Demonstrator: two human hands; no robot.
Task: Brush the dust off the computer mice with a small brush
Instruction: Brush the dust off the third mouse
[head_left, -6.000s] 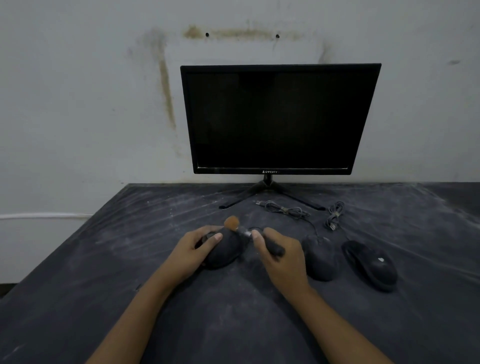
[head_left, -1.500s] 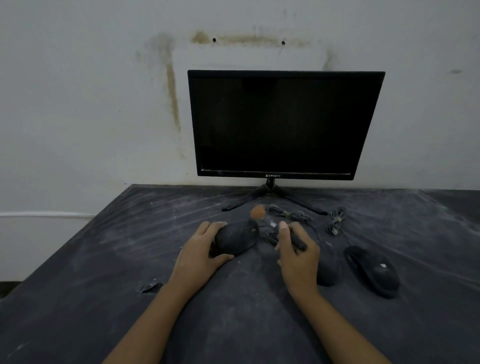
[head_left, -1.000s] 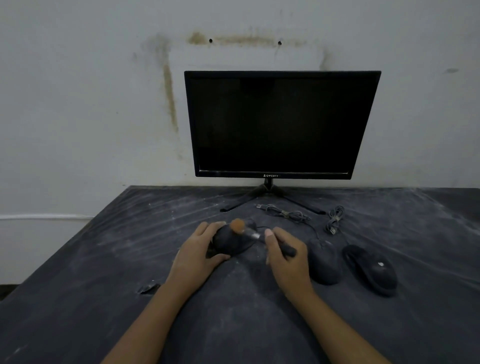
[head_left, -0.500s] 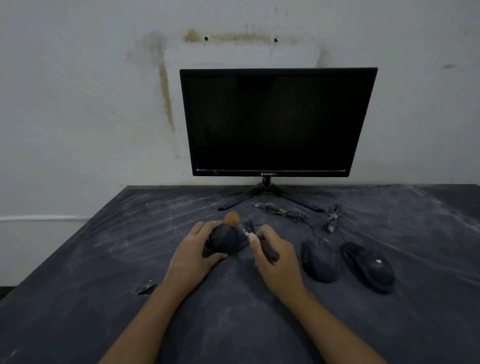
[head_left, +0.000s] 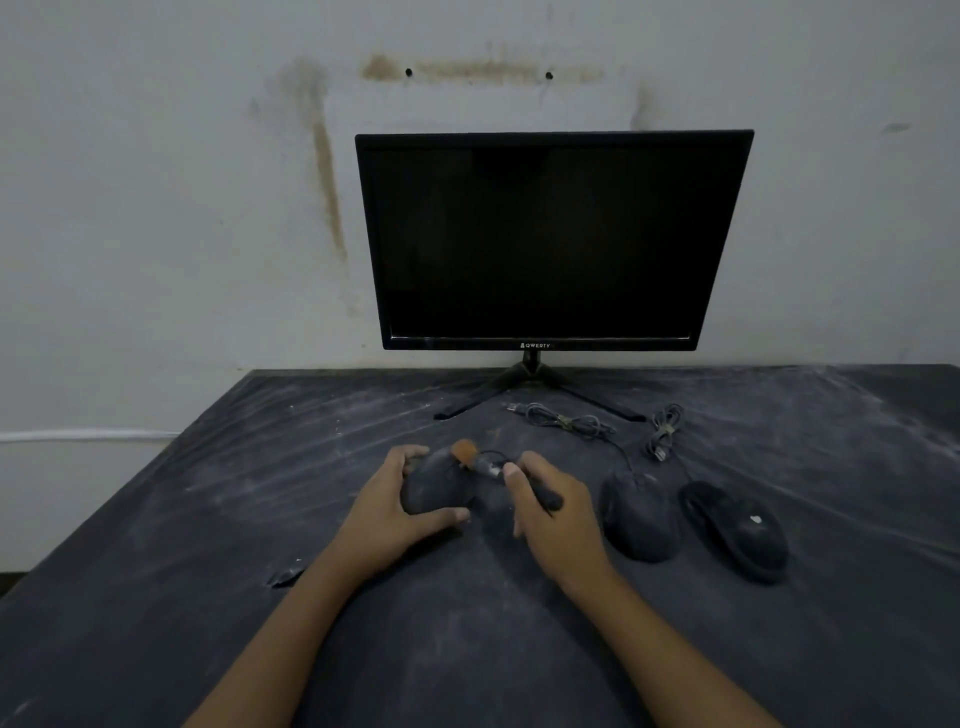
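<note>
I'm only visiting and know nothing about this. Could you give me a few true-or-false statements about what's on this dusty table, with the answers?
1. The left hand grips a rounded black computer mouse. True.
2. Nobody holds the small brush with orange bristles. False: the right hand holds it, bristles at that mouse's far end.
3. The black flat monitor shows a bright picture. False: its screen is dark.
4. A second black mouse and a third black mouse with a white mark lie on the dusty dark table, right of both hands. True.
</note>
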